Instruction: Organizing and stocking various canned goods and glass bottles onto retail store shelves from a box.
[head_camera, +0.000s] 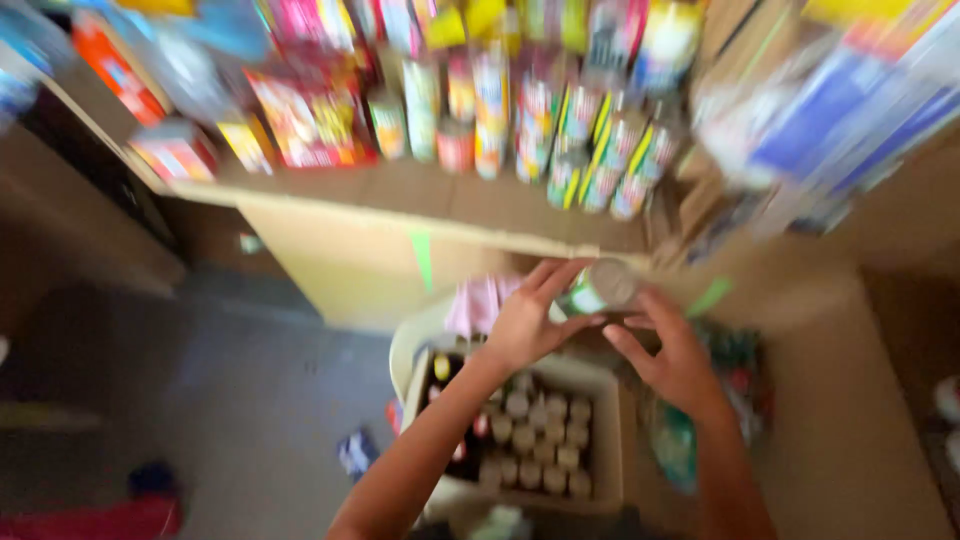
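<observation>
Bottle (598, 288) btwn left hand (528, 322), right hand (672, 355); grip blurred, probably both.

**Heavy motion blur, dim warm light**

Motion blur smeared the whole view, worst toward the edges, where the shelf (400, 190) streaked outward. Light was dim and warm; the floor (200, 400) lay in shadow. Nothing was sharply focused.

Two forearms entering from the lower edge, both bare to the frame border; no sleeves, cuffs or gloves visible. Left hand (522, 325) and right hand (672, 358) uncovered, fingers (553, 272) slender and unadorned; no rings, watch or wristband discernible. Outlines softened by motion blur, so nails and finer surface detail not resolvable.
</observation>
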